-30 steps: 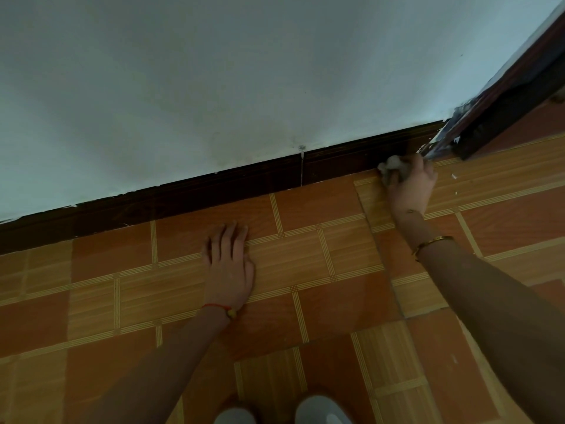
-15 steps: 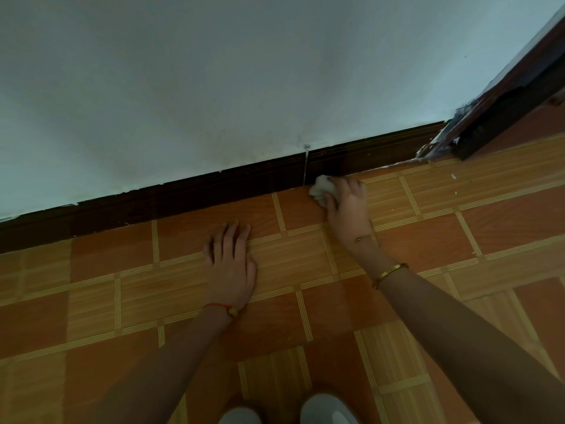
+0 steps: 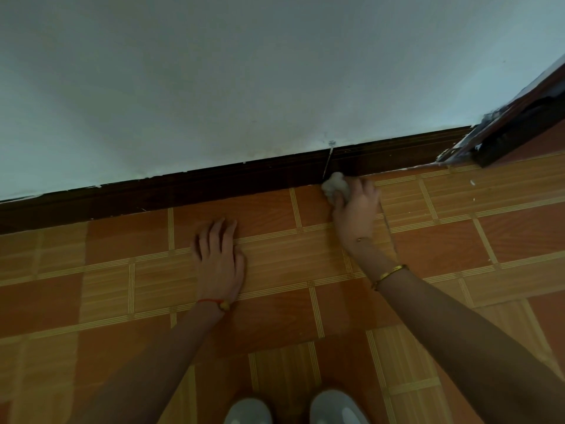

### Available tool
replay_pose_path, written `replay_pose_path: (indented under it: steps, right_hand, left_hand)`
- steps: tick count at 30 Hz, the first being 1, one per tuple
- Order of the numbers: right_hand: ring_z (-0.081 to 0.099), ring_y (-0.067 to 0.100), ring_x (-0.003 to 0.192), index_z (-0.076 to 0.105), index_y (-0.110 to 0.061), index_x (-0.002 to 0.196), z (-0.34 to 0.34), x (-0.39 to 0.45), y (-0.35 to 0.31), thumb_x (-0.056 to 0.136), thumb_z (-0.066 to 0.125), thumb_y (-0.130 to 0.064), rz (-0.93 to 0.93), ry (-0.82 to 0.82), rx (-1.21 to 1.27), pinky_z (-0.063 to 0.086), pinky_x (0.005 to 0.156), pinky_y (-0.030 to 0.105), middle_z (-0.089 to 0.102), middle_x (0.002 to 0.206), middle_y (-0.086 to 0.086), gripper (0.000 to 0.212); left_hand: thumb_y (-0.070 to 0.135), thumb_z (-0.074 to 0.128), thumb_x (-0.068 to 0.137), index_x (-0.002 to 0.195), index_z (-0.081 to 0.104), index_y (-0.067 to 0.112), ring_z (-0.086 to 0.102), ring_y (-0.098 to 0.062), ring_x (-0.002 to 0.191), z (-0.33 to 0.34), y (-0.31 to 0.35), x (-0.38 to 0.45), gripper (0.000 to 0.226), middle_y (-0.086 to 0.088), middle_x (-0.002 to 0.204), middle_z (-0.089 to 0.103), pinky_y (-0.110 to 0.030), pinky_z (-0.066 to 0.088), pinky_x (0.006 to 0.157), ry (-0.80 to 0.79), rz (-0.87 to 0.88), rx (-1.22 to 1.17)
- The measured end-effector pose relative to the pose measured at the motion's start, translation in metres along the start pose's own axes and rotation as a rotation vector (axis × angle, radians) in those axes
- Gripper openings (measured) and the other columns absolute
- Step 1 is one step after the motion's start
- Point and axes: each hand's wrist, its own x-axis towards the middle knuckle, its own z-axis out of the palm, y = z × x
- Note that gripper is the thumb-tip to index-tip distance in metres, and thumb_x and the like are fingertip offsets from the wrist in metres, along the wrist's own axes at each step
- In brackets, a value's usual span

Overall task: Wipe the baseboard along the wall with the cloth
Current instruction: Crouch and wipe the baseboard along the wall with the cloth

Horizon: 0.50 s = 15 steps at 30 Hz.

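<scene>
Now my right hand point(image 3: 356, 209) grips the balled cloth point(image 3: 335, 185) at the baseboard's point(image 3: 214, 191) foot, left hand point(image 3: 218, 261) flat on the floor point(image 3: 504, 234); I judge the wad may ride tile, missing the upper edge.

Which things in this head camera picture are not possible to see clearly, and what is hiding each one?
1. Cloth: mostly covered by the right hand that grips it; its size stays unknown.
2. Baseboard: too dark to show dust or which part is clean; cut off at the left edge.
3. Shoes: cut off by the bottom edge.
4. Left hand: its palm faces the floor, hidden.
</scene>
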Motion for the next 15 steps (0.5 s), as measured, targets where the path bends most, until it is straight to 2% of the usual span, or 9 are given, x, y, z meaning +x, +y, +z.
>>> replay_pose_path:
  steps: [4, 6, 8, 11, 15]
  right_hand:
    - [0.046, 0.033, 0.106, 0.060, -0.003, 0.121, 0.025, -0.026, -0.042, 0.086, 0.061, 0.000, -0.245, -0.131, 0.066, 0.043, 0.092, 0.039, 0.054, 0.116, 0.019, 0.035]
    - [0.047, 0.033, 0.104, 0.061, -0.003, 0.120, 0.029, -0.028, -0.048, 0.086, 0.062, 0.000, -0.306, -0.165, 0.073, 0.039, 0.090, 0.033, 0.055, 0.116, 0.019, 0.034]
    - [0.046, 0.031, 0.106, 0.061, -0.004, 0.121, 0.025, -0.022, -0.043, 0.088, 0.062, -0.003, -0.288, -0.161, 0.085, 0.036, 0.089, 0.027, 0.055, 0.116, 0.018, 0.033]
    - [0.046, 0.031, 0.109, 0.062, -0.005, 0.119, 0.013, -0.010, -0.019, 0.088, 0.061, -0.005, -0.227, -0.096, 0.045, 0.040, 0.090, 0.029, 0.052, 0.118, 0.018, 0.031]
    - [0.045, 0.032, 0.113, 0.058, -0.006, 0.123, -0.007, 0.015, 0.018, 0.092, 0.059, -0.013, 0.014, 0.028, -0.014, 0.039, 0.094, 0.032, 0.047, 0.126, 0.018, 0.032]
  left_hand:
    - [0.027, 0.035, 0.097, 0.144, 0.047, 0.011, 0.036, -0.035, 0.138, -0.001, 0.002, -0.001, 0.052, -0.014, 0.147, 0.046, -0.058, 0.022, 0.118, 0.010, 0.005, -0.009]
    - [0.027, 0.035, 0.096, 0.144, 0.048, 0.011, 0.036, -0.034, 0.138, -0.002, 0.002, -0.001, 0.052, -0.013, 0.147, 0.047, -0.058, 0.022, 0.118, 0.017, 0.009, -0.017]
    - [0.028, 0.036, 0.096, 0.144, 0.049, 0.012, 0.036, -0.033, 0.138, -0.002, 0.002, 0.000, 0.052, -0.013, 0.146, 0.047, -0.059, 0.023, 0.118, 0.023, 0.009, -0.019]
    - [0.028, 0.037, 0.096, 0.144, 0.048, 0.012, 0.035, -0.033, 0.139, -0.002, 0.002, -0.001, 0.052, -0.012, 0.147, 0.047, -0.060, 0.023, 0.117, 0.019, 0.008, -0.025]
    - [0.027, 0.039, 0.096, 0.144, 0.049, 0.012, 0.037, -0.034, 0.138, -0.001, 0.001, -0.001, 0.051, -0.013, 0.146, 0.047, -0.061, 0.024, 0.116, 0.034, 0.015, -0.019]
